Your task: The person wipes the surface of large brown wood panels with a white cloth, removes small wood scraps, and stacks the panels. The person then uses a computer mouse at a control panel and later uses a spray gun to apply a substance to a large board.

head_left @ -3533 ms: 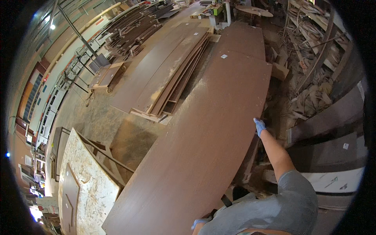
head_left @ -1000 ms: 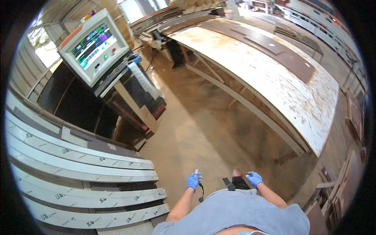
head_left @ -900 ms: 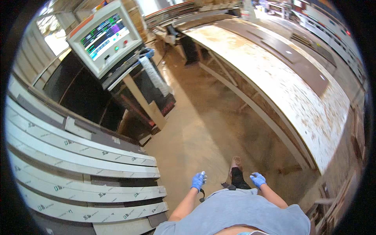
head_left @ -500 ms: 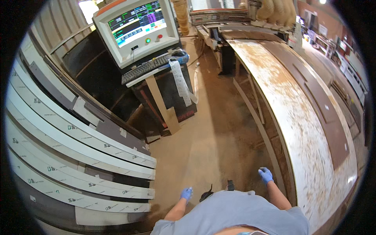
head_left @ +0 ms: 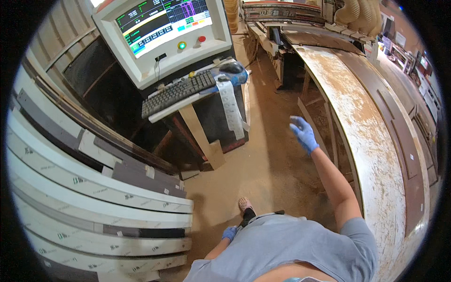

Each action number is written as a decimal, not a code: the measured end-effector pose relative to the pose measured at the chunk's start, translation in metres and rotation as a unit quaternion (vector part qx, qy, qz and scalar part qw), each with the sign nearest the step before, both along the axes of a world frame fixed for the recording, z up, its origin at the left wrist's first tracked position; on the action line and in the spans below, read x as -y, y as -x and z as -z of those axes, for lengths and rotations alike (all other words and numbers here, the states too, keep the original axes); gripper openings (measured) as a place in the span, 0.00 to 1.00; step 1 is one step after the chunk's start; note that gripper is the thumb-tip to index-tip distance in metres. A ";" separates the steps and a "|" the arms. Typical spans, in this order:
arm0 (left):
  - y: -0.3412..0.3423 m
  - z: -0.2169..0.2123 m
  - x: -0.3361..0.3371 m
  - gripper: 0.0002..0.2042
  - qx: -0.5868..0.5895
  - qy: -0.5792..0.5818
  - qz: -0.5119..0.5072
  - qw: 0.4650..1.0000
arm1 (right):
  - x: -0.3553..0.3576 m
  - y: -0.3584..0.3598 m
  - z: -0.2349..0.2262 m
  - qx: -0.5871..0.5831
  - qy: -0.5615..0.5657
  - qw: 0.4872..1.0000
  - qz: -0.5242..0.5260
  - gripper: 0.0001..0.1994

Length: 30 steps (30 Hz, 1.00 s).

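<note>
My right hand, in a blue glove, reaches forward over the floor with its fingers apart and holds nothing. It is between the control console and the long machine bed. On the console's shelf lie a black keyboard and a dark mouse on a blue pad, with a white paper strip hanging down. My left hand, also gloved in blue, hangs low beside my body, touching or close to my grey shirt. Its fingers are too small and partly hidden to read.
Stacked pale boards jut in from the left, ends toward the walkway. Brown panels lie on the dusty bed at right, below a machine gantry at the far end. Sawdust covers the floor; the console has a lit screen.
I have stepped forward, so the console looks nearer and larger. My right arm has swung up and ahead from my side; my left hand has drawn back toward my body. A foot now shows.
</note>
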State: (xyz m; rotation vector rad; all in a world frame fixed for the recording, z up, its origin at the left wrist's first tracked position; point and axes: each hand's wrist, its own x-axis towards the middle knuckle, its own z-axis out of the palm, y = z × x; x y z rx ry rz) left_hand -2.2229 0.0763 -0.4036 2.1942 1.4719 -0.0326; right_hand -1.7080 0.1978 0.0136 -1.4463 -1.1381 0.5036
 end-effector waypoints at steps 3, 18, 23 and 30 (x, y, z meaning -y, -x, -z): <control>-0.036 -0.059 -0.090 0.18 0.206 0.273 -0.234 0.910 | -0.078 -0.008 -0.034 0.026 -0.009 1.000 0.009 0.19; -0.014 -0.120 -0.237 0.16 0.295 0.286 -0.440 0.799 | -0.380 0.000 -0.073 0.401 -0.073 0.912 0.048 0.25; 0.002 -0.099 -0.191 0.19 0.186 0.234 -0.397 0.868 | -0.382 0.010 -0.075 0.413 -0.102 0.904 0.034 0.20; -0.007 -0.090 -0.181 0.22 0.161 0.237 -0.387 0.877 | -0.377 0.020 -0.085 0.400 -0.127 0.908 0.006 0.19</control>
